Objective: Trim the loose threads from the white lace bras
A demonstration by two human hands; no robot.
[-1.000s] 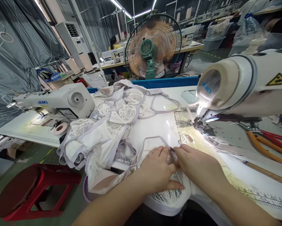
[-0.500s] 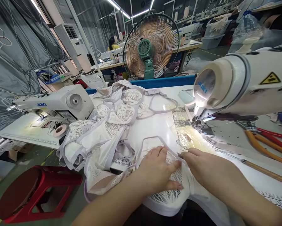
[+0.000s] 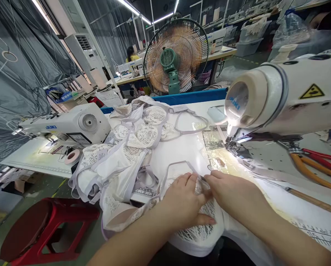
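Note:
A white lace bra (image 3: 201,231) with pale grey edging lies in front of me at the table's front edge. My left hand (image 3: 184,203) rests flat on its lace cup, fingers spread, pressing it down. Close by on the right, my right hand (image 3: 226,188) is closed round a small dark-tipped tool that looks like thread snips. A thin metal loop shows above its fingers; most of the tool is hidden in the hand. The tip is at the bra's grey edging, beside my left fingers.
More lace bras (image 3: 143,133) are heaped to the left. A sewing machine (image 3: 265,96) stands at the right, with orange-handled scissors (image 3: 306,168) beside it. Another machine (image 3: 71,123) is at the left, above a red stool (image 3: 51,229). Behind the table stands a fan (image 3: 176,55).
My right hand has moved left along the bra's edging with the tool, closer to my left hand. The left hand stays almost where it was on the lace.

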